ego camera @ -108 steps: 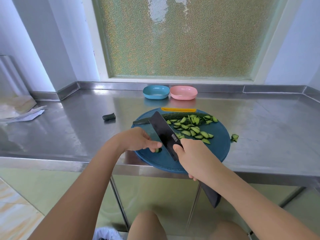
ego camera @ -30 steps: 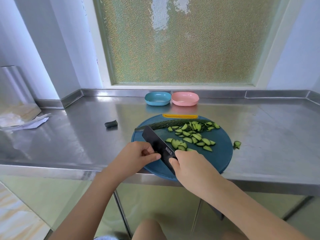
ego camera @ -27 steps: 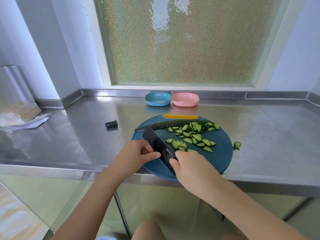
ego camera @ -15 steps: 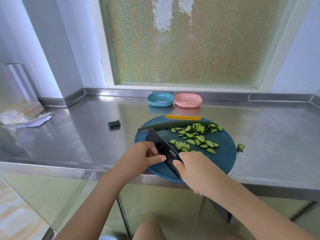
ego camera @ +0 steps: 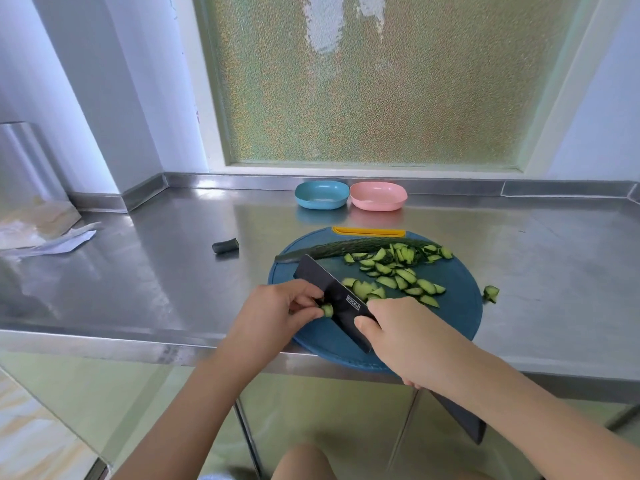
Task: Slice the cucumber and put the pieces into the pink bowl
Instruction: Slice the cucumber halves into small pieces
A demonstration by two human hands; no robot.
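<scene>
On the round blue cutting board (ego camera: 457, 317) lie several green cucumber slices (ego camera: 398, 275) and a long uncut cucumber half (ego camera: 346, 249) along its far side. My left hand (ego camera: 277, 313) pinches a small cucumber stub (ego camera: 326, 309) against the left face of the black knife (ego camera: 332, 296). My right hand (ego camera: 412, 341) grips the knife, whose blade stands on the board. The pink bowl (ego camera: 378, 196) sits at the back of the counter with nothing visible inside it.
A blue bowl (ego camera: 321, 194) stands just left of the pink one. A dark cucumber end (ego camera: 225, 245) lies on the steel counter left of the board, and one slice (ego camera: 491, 293) lies off the board's right edge. Crumpled wrapping (ego camera: 45, 233) is at far left.
The slice pile beside the blade has grown since the oldest frame. The stub in my left hand has become very short. The view has shifted slightly.
</scene>
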